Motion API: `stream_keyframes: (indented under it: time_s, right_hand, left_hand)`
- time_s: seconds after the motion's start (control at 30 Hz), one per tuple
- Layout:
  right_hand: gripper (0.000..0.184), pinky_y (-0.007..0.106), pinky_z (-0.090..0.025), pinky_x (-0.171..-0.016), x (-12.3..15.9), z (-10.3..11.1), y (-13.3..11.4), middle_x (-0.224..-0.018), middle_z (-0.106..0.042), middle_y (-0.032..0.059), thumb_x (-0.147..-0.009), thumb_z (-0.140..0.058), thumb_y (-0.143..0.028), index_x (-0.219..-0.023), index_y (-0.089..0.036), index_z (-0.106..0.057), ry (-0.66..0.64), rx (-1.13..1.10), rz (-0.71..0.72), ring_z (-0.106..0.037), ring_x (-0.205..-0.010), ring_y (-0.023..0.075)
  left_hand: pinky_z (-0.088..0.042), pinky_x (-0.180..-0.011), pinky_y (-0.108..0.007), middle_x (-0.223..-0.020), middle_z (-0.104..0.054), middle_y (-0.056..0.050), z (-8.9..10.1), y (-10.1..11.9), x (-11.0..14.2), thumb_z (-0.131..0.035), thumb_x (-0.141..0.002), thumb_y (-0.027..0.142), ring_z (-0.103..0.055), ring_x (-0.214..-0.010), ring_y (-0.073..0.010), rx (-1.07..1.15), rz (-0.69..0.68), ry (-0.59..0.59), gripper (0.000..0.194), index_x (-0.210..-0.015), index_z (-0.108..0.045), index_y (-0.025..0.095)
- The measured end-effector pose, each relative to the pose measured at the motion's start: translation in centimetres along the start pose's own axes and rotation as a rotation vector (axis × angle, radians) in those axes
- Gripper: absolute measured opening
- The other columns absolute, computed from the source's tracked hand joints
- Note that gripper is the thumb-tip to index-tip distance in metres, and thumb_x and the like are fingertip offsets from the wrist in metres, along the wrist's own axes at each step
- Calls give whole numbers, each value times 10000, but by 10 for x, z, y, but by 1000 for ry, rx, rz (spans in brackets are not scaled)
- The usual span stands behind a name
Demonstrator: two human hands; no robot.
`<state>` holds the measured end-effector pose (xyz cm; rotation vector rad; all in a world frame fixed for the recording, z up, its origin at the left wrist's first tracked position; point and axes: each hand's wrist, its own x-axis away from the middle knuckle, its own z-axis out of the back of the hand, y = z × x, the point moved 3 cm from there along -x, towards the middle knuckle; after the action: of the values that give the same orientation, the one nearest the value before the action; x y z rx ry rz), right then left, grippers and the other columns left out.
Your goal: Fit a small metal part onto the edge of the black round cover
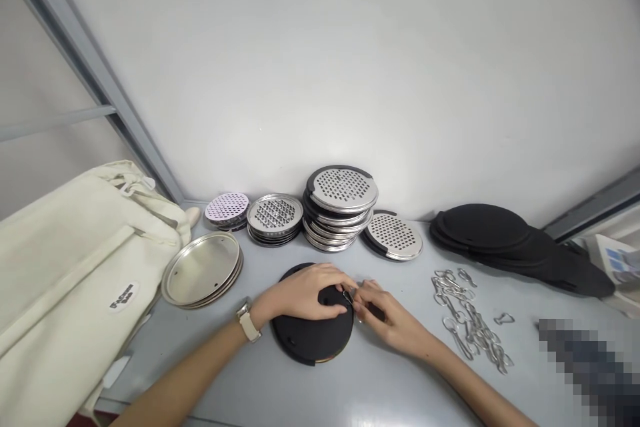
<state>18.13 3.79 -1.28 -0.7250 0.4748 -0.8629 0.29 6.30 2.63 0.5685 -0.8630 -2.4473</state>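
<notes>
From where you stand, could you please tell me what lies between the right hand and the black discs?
In the head view, a loose heap of metal loops lies between the right hand and the stack of black discs.

Head-worn view, facing forward and down, close above left hand [300, 295], right hand [385, 320]

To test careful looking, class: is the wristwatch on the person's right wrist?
No, the cream-strapped wristwatch sits on the wrist of the left hand, and the right hand shows no watch.
</notes>
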Motion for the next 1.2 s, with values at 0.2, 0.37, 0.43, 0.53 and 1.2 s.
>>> stream_keyframes:
  time_s: [0.2, 0.37, 0.43, 0.53, 1.2]
  right_hand:
    - [334, 340, -403, -726, 0, -2, 4, -691, -498, 10, -962, -380, -321, -656, -198, -435, 37, 20, 21, -469, -724, 171]
    - [306, 323, -380, -717, 0, -4, 7, -649, -462, -9, -935, -408, -269, -638, -196, -401, 42, 22, 24, -450, -700, 159]
    - [308, 321, -373, -718, 0, -4, 7, -638, -449, -14, -932, -404, -264, -632, -197, -388, 45, 22, 13, -446, -695, 157]
    - [304, 319, -369, -715, 0, -5, 8, -645, -455, -10, -929, -398, -263, -632, -197, -394, 42, 29, -5, -447, -699, 159]
    - [254, 302, -366, -733, 0, 3, 1, -641, -474, -20, -878, -448, -155, -631, -192, -402, -20, 42, 32, -461, -707, 147]
  left_hand:
    - [-410, -950, -327, -1066, -640, -67, -11, 8, 3, -572, -842, 217, -570, -1012, -206, -180, -26, 25, 345, -1185, -539, 191]
    - [-432, -911, -351, -1038, -627, -85, -19, 11, 3, -502, -880, 224, -560, -999, -217, -365, -89, 39, 285, -1156, -536, 158]
    - [-435, -904, -349, -1037, -623, -86, -20, 11, 3, -502, -882, 228, -557, -994, -216, -390, -98, 37, 282, -1151, -535, 150]
    - [-438, -891, -350, -1026, -622, -92, -20, 11, 4, -485, -894, 229, -554, -987, -218, -409, -117, 38, 271, -1148, -534, 147]
    - [-428, -854, -346, -985, -635, -88, -21, 11, 4, -434, -936, 225, -530, -935, -205, -476, -152, -20, 258, -1157, -533, 137]
